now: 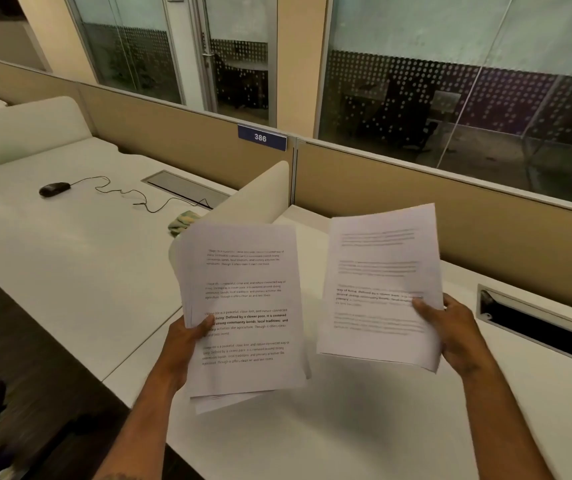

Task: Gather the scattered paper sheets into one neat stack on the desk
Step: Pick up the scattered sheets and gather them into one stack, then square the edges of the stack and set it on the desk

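My left hand (187, 341) grips a bundle of several printed paper sheets (243, 306) by its left edge, thumb on top, held up above the white desk (346, 427). The bundle's lower edges are uneven. My right hand (450, 330) holds a second, thinner set of printed sheets (381, 289) by its right edge, tilted slightly and apart from the left bundle. Both sets face me with text visible. No loose sheets show on the desk below.
A low white divider (260, 192) separates this desk from the one on the left, where a black wired mouse (54, 189) and a green cloth (182, 221) lie. A cable slot (537, 327) sits at the right. A tan partition (416, 202) with the sign 386 runs behind.
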Demonstrator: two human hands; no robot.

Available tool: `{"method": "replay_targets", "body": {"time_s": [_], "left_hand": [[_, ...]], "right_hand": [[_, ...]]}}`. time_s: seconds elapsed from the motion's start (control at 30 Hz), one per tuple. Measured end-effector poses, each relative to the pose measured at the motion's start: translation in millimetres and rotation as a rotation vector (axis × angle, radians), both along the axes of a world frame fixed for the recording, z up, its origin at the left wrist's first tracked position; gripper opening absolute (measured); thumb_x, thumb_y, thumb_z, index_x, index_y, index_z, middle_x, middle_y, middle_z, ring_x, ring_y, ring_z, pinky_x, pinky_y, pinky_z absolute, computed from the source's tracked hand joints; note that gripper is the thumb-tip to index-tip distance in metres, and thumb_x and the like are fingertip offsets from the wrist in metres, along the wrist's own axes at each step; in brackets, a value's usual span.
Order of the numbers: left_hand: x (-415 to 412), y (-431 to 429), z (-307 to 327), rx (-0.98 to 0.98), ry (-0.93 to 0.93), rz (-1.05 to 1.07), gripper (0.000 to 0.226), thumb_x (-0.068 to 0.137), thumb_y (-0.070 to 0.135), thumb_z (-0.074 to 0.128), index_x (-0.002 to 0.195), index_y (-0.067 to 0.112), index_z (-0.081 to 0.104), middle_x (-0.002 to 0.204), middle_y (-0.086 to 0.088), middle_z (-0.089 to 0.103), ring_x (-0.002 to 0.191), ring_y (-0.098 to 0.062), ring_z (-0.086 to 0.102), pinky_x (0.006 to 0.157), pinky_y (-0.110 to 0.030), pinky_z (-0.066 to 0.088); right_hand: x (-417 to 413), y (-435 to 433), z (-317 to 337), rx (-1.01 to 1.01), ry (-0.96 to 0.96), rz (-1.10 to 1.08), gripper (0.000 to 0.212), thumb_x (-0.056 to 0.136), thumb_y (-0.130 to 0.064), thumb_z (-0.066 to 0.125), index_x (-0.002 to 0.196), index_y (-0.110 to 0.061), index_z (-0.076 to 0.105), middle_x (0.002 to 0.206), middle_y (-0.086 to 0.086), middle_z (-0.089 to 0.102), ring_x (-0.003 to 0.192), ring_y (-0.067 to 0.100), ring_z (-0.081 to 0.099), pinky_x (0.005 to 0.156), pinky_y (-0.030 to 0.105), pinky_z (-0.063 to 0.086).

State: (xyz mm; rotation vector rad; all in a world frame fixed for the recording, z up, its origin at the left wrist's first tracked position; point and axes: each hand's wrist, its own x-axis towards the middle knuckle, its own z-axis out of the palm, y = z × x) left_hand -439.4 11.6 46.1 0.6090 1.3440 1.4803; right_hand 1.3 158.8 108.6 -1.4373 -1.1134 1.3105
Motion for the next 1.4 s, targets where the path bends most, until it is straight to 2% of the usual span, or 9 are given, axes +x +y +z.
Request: {"method": "replay_targets", "body": {"time_s": [0.1, 0.4, 0.6, 0.73, 0.8, 0.9, 1.03, 1.2, 1.4], "left_hand": [[15, 10, 2, 0.007, -0.010, -0.047, 0.041, 0.084, 0.024, 0.077, 0.121, 0.010, 0.068, 0.112, -0.021, 0.077, 0.098, -0.043, 0.074, 0.075, -0.051, 0.063], [113, 29, 9, 0.021, -0.079, -0.289, 0.046, 0.083, 0.028, 0.078, 0.123, 0.009, 0.068, 0.117, -0.025, 0.074, 0.100, -0.046, 0.073, 0.076, -0.054, 0.062], [190, 27, 9, -0.035, -0.091, -0.420, 0.064, 0.099, 0.063, 0.036, 0.127, 0.015, 0.068, 0.114, -0.020, 0.075, 0.100, -0.043, 0.073, 0.082, -0.054, 0.060], [241, 22, 12, -0.035, -0.017, -0.495, 0.058, 0.086, 0.056, 0.067, 0.127, 0.015, 0.068, 0.117, -0.014, 0.076, 0.104, -0.039, 0.074, 0.084, -0.055, 0.061], [265, 20, 7, -0.047, 0.010, -0.521, 0.060, 0.079, 0.046, 0.080, 0.125, 0.009, 0.068, 0.116, -0.017, 0.077, 0.103, -0.040, 0.074, 0.084, -0.053, 0.061], [299, 16, 3, -0.054, 0.030, -0.569, 0.047, 0.084, 0.039, 0.077, 0.120, 0.010, 0.071, 0.114, -0.018, 0.077, 0.102, -0.039, 0.075, 0.082, -0.050, 0.062], [335, 19, 11, -0.010, 0.043, -0.576, 0.039, 0.084, 0.036, 0.078, 0.115, 0.013, 0.075, 0.116, -0.015, 0.077, 0.106, -0.035, 0.074, 0.082, -0.041, 0.063], [361, 26, 30, 0.127, 0.108, -0.568, 0.046, 0.079, 0.038, 0.081, 0.119, 0.017, 0.074, 0.119, -0.008, 0.076, 0.106, -0.025, 0.074, 0.082, -0.034, 0.061], [366, 23, 23, 0.110, 0.198, -0.598, 0.043, 0.071, 0.038, 0.086, 0.111, 0.022, 0.077, 0.113, -0.005, 0.079, 0.105, -0.025, 0.074, 0.079, -0.026, 0.060]], "right_hand": [[26, -18, 23, 0.006, 0.143, 0.056, 0.042, 0.070, -0.033, 0.084, 0.109, -0.021, 0.073, 0.108, 0.007, 0.078, 0.091, 0.030, 0.077, 0.074, 0.041, 0.061], [-18, -80, -7, -0.106, 0.240, 0.181, 0.032, 0.086, -0.022, 0.072, 0.117, -0.012, 0.069, 0.112, 0.009, 0.076, 0.099, 0.028, 0.075, 0.079, 0.038, 0.062], [21, -104, -25, -0.043, 0.126, 0.120, 0.045, 0.085, -0.018, 0.076, 0.124, -0.020, 0.056, 0.122, 0.006, 0.071, 0.104, 0.025, 0.073, 0.090, 0.046, 0.059], [58, -117, -32, -0.047, 0.099, 0.068, 0.070, 0.082, -0.020, 0.080, 0.134, -0.039, 0.038, 0.123, -0.010, 0.066, 0.106, 0.020, 0.070, 0.087, 0.047, 0.060], [82, -120, -36, -0.056, 0.103, 0.047, 0.059, 0.082, -0.024, 0.080, 0.130, -0.034, 0.048, 0.123, -0.006, 0.069, 0.102, 0.020, 0.073, 0.086, 0.044, 0.061], [122, -121, -31, -0.047, 0.075, -0.007, 0.031, 0.086, -0.027, 0.075, 0.114, -0.027, 0.062, 0.119, 0.003, 0.073, 0.099, 0.019, 0.074, 0.086, 0.039, 0.061], [161, -120, -8, 0.083, 0.033, -0.056, 0.020, 0.090, -0.022, 0.070, 0.109, -0.027, 0.068, 0.110, 0.000, 0.076, 0.093, 0.016, 0.076, 0.076, 0.031, 0.063], [181, -128, 13, 0.240, -0.003, -0.099, 0.019, 0.092, -0.027, 0.066, 0.107, -0.038, 0.069, 0.101, -0.011, 0.077, 0.089, 0.009, 0.074, 0.061, 0.020, 0.060], [192, -140, -1, 0.202, 0.064, -0.073, 0.036, 0.081, -0.035, 0.077, 0.116, -0.031, 0.068, 0.106, -0.004, 0.076, 0.096, 0.019, 0.073, 0.073, 0.029, 0.061]]}}
